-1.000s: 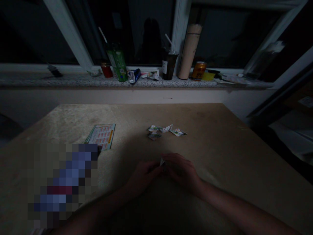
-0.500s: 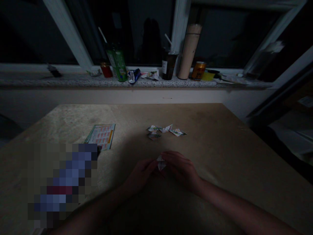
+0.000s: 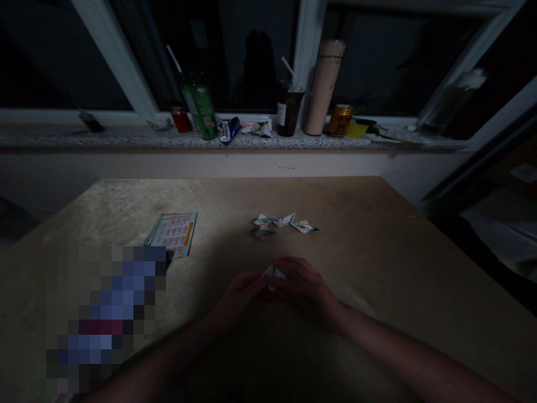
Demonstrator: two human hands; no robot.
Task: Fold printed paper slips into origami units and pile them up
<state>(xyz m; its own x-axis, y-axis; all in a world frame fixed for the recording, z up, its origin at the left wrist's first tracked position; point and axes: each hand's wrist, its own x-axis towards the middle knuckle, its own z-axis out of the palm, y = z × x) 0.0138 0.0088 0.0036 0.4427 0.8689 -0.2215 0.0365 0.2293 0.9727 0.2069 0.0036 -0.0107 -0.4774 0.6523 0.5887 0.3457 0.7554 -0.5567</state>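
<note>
My left hand [image 3: 240, 295] and my right hand [image 3: 308, 291] meet low over the wooden table [image 3: 377, 252], fingertips pinched together on a small folded piece of printed paper [image 3: 271, 273]. Most of that piece is hidden by my fingers. Farther out on the table lie several small folded paper pieces [image 3: 283, 224] in a loose cluster, untouched. The light is dim.
A printed sheet [image 3: 173, 232] lies at the left of the table beside a blurred-out patch. On the stone windowsill [image 3: 126, 137] behind stand a green bottle [image 3: 199, 109], a dark cup with a straw [image 3: 288, 109], a tall tan cylinder [image 3: 324, 87], cans and wrappers.
The paper piece between my fingers has turned and shows less of itself than half a second ago. Both hands have stayed in about the same spot.
</note>
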